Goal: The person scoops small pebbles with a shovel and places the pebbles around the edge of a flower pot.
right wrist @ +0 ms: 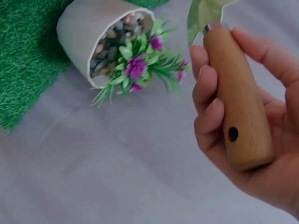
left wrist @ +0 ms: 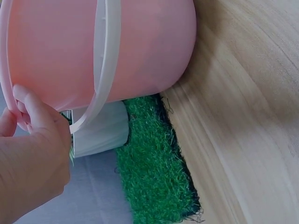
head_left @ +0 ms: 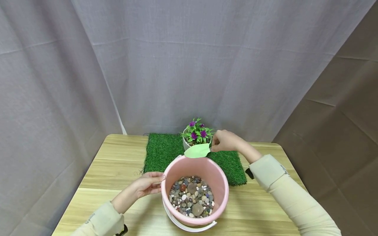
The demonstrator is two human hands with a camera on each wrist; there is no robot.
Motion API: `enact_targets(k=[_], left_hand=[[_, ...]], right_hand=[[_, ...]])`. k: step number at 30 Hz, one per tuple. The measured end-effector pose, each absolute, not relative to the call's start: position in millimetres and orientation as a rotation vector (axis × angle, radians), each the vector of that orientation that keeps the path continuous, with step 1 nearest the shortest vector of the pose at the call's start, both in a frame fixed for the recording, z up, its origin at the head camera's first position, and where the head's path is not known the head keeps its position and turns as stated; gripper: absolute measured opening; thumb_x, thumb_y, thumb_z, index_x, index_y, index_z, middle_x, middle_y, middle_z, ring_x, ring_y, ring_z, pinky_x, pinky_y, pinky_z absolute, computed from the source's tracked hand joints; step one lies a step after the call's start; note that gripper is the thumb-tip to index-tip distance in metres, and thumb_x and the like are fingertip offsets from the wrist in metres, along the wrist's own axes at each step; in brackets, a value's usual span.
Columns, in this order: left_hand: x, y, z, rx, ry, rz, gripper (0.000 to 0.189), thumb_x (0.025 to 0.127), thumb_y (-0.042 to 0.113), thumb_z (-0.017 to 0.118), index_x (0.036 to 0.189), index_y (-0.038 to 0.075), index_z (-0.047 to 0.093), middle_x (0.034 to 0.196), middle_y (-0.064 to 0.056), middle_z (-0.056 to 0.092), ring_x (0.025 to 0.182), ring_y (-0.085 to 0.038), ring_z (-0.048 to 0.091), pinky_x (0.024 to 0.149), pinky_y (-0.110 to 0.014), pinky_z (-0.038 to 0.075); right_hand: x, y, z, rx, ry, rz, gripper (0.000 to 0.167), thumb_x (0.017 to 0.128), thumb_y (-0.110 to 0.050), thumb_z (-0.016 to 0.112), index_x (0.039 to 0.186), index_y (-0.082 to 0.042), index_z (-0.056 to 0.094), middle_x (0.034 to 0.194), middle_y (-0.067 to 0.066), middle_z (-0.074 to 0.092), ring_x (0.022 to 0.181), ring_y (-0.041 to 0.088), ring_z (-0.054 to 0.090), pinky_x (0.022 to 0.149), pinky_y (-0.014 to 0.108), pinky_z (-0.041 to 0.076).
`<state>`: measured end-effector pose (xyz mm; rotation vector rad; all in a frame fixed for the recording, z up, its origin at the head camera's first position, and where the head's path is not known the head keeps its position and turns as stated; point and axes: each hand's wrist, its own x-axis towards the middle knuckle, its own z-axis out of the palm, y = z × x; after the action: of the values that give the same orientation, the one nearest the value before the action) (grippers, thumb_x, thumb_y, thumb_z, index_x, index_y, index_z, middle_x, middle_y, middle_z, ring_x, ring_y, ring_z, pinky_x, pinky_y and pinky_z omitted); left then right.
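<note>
A pink bucket (head_left: 193, 167) with a white handle (left wrist: 112, 51) stands on the table, mixed pebbles (head_left: 192, 196) covering its bottom. My left hand (head_left: 149, 184) holds the bucket's left rim between thumb and fingers. In my right hand (head_left: 227, 141) is a garden trowel (head_left: 197, 151), its pale green blade level above the bucket's far rim. Its wooden handle (right wrist: 240, 98) shows in the right wrist view, fingers curled round it. Just behind the blade stands a white flowerpot (left wrist: 100, 130) holding small stones (right wrist: 110, 44) and a purple-flowered plant (head_left: 198, 131).
Beneath the pot and behind the bucket lies a green artificial grass mat (head_left: 160, 150). The wooden table (head_left: 124, 164) extends to both sides. Grey curtains (head_left: 177, 65) hang at the back, with a brown cloth (head_left: 339, 131) on the right.
</note>
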<state>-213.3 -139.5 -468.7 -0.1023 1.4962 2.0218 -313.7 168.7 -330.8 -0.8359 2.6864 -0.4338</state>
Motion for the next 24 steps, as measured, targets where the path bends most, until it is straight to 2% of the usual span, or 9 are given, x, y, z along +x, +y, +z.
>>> enact_targets(k=[5, 11, 16, 19, 24], left_hand=[[-213.7, -139.3, -469.3, -0.105, 1.508, 2.015, 0.015, 0.09, 0.012, 0.063, 0.104, 0.006, 0.062, 0.081, 0.002, 0.069, 0.074, -0.006, 0.067, 0.075, -0.02, 0.062], [-213.9, -140.4, -470.3, -0.118, 1.539, 2.002, 0.028, 0.091, 0.013, 0.062, 0.115, 0.0, 0.057, 0.081, 0.003, 0.069, 0.074, -0.005, 0.067, 0.075, -0.019, 0.062], [-214.2, -141.8, -470.2, -0.102, 1.527, 1.998, 0.021, 0.091, 0.013, 0.062, 0.109, 0.004, 0.06, 0.082, 0.003, 0.069, 0.077, -0.006, 0.067, 0.076, -0.02, 0.061], [-214.3, -141.9, -470.3, -0.106, 1.523, 1.993, 0.017, 0.09, 0.014, 0.063, 0.105, 0.007, 0.062, 0.082, 0.003, 0.069, 0.075, -0.006, 0.067, 0.076, -0.02, 0.061], [-214.0, -141.5, -470.2, -0.113, 1.518, 1.987, 0.012, 0.088, 0.015, 0.065, 0.099, 0.011, 0.063, 0.081, 0.003, 0.068, 0.074, -0.006, 0.066, 0.075, -0.019, 0.061]], right_hand=[[-293.6, 169.4, -336.1, -0.991, 2.669, -0.443, 0.01, 0.077, -0.009, 0.068, 0.069, -0.013, 0.066, 0.057, -0.008, 0.046, 0.051, 0.004, 0.035, 0.047, 0.013, 0.03], [-275.5, 167.2, -351.5, -1.097, 2.676, -0.377, 0.02, 0.073, 0.0, 0.064, 0.062, -0.013, 0.055, 0.055, -0.01, 0.037, 0.051, 0.002, 0.029, 0.046, 0.011, 0.024], [-260.9, 162.9, -368.0, -1.131, 2.739, -0.275, 0.025, 0.068, 0.006, 0.057, 0.057, -0.013, 0.044, 0.054, -0.01, 0.029, 0.052, 0.003, 0.024, 0.047, 0.012, 0.019], [-252.5, 159.7, -378.2, -1.199, 2.774, -0.211, 0.024, 0.064, 0.008, 0.055, 0.057, -0.013, 0.045, 0.055, -0.01, 0.027, 0.053, 0.004, 0.025, 0.047, 0.013, 0.02], [-242.2, 152.9, -394.0, -1.344, 2.848, -0.054, 0.023, 0.061, 0.002, 0.064, 0.058, -0.016, 0.05, 0.054, -0.01, 0.039, 0.051, 0.004, 0.035, 0.043, 0.015, 0.03]])
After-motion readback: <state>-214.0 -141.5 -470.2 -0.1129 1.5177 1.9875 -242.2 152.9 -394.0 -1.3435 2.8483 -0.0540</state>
